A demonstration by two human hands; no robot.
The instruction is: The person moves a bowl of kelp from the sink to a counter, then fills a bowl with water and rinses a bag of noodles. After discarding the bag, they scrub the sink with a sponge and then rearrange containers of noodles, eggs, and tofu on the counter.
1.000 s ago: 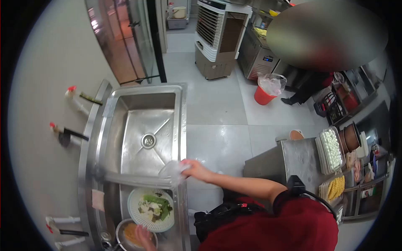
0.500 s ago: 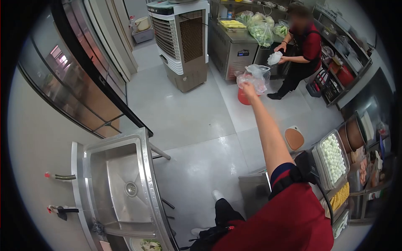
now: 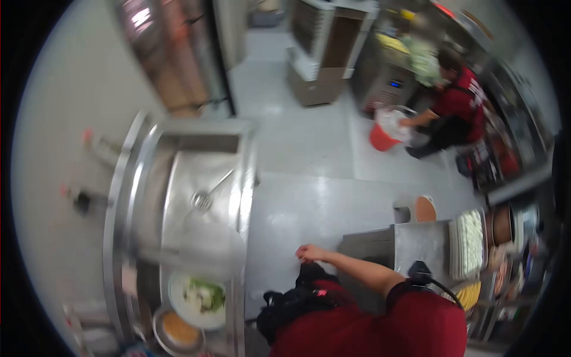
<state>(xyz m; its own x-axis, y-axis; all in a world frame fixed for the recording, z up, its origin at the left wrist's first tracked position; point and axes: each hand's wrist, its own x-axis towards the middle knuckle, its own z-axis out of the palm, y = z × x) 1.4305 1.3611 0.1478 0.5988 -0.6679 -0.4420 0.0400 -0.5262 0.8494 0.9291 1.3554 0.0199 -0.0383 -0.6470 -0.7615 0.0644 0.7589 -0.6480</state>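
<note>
Maroon fabric covers the torso (image 3: 369, 330) of the person at the near edge. The right hand (image 3: 310, 254) hangs over the floor (image 3: 297, 220), between the double sink (image 3: 247, 172) at left and a metal counter (image 3: 422, 244) at right. Its fingers appear curled; blur prevents confirming whether they grasp anything. The left hand is out of view, so its state cannot be told.

Near left, the sink's near compartment contains a metal bowl (image 3: 159, 338) of orange food (image 3: 180, 328). Just beyond it is a pale round vessel (image 3: 189, 314) of leafy greens (image 3: 205, 294). Judged risk: the rims are close, so shifting either container carelessly could bump the other and spill food. A pale translucent shape (image 3: 208, 244), too blurred to identify, crosses the sink divider; if loose, it could slide when caught by a sleeve or hand.

Near right, containers of white pieces (image 3: 470, 244) and yellow food (image 3: 467, 296) lie beside the counter. A wide elbow swing during a turn could strike them.

Far right, a bent co-worker (image 3: 464, 107) reaches to the plastic liner (image 3: 389, 122) of a red bucket (image 3: 380, 140). The bucket stands on the floor and presents a trip hazard if approached without looking. Far centre, an air cooler (image 3: 321, 59) stands upright.
</note>
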